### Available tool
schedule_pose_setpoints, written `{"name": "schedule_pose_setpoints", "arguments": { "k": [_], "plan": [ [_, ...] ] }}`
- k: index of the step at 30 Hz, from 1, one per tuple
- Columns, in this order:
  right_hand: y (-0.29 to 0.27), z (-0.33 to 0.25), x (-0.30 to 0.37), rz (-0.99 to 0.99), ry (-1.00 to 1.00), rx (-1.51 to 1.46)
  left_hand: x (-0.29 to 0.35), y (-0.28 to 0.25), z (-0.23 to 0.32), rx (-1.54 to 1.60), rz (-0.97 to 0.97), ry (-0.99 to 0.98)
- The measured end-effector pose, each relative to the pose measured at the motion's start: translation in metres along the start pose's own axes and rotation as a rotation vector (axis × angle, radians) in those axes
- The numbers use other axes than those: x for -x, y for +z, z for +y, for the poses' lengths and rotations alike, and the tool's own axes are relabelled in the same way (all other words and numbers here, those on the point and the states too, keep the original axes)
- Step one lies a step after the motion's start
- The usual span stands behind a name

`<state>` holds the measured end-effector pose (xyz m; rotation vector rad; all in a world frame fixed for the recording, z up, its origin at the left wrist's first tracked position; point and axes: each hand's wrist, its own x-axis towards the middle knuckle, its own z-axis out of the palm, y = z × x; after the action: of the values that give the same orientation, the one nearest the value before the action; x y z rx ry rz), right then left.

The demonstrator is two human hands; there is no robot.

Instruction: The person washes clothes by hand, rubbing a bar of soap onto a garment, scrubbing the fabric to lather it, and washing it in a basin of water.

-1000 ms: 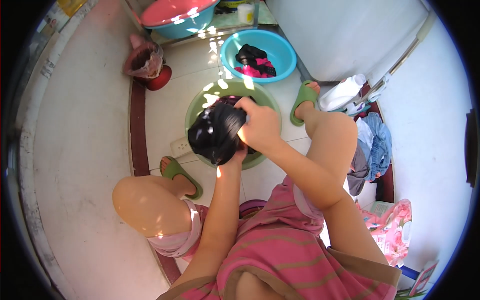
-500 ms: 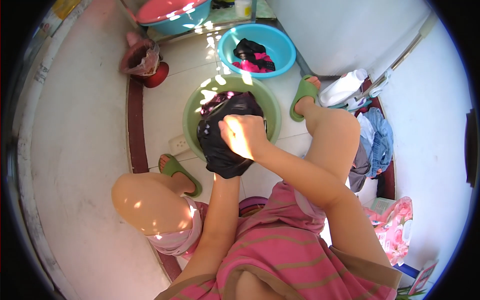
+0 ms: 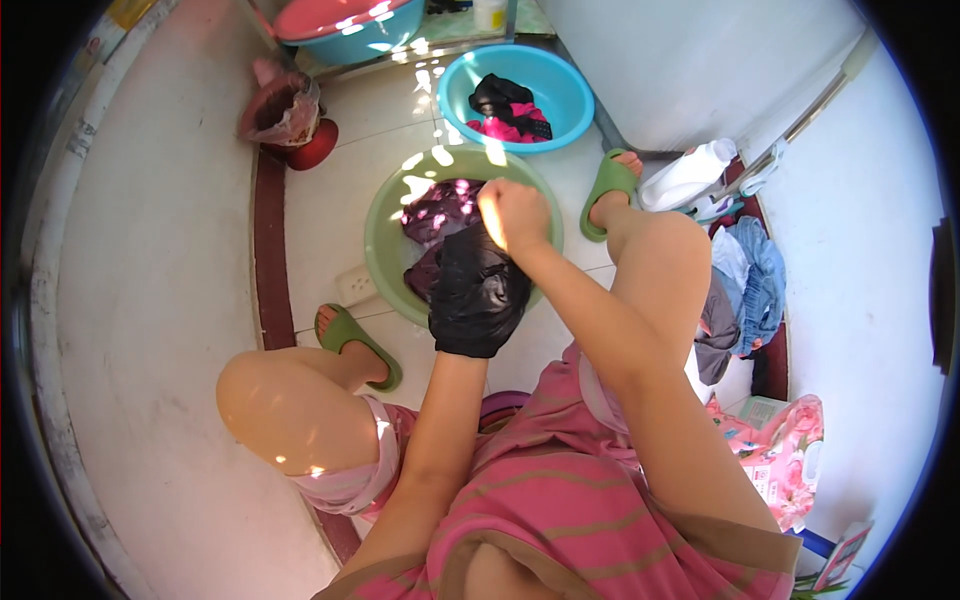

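A black garment is drawn over my left hand, so its fingers are hidden; only the left forearm shows below the cloth. My right hand is closed in a fist at the garment's far end, its fingertips turned out of sight. Both are over the near right part of a green basin. Inside that basin lies wet dark purple clothing, with bright spots of sunlight on it.
Beyond stands a blue basin with black and pink clothes. A white bottle and a clothes pile lie at right. A red bin is at far left, a power strip beside the green basin.
My right fist has slid away from me and slightly right along the black garment. The garment has shifted a little right and nearer, uncovering more purple clothing.
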<state>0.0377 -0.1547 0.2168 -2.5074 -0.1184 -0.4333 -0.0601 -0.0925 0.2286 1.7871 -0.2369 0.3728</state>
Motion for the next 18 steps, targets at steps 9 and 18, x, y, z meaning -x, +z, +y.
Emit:
{"name": "schedule_pose_setpoints", "arguments": {
  "k": [9,18],
  "plan": [
    [0.015,-0.014,0.023,-0.023,-0.315,-0.084,0.008,0.000,0.005,0.410,0.278,-0.088],
    [0.016,-0.072,0.067,-0.171,-0.484,-0.303,0.012,-0.040,-0.009,0.065,0.242,-0.037]
  ]
}}
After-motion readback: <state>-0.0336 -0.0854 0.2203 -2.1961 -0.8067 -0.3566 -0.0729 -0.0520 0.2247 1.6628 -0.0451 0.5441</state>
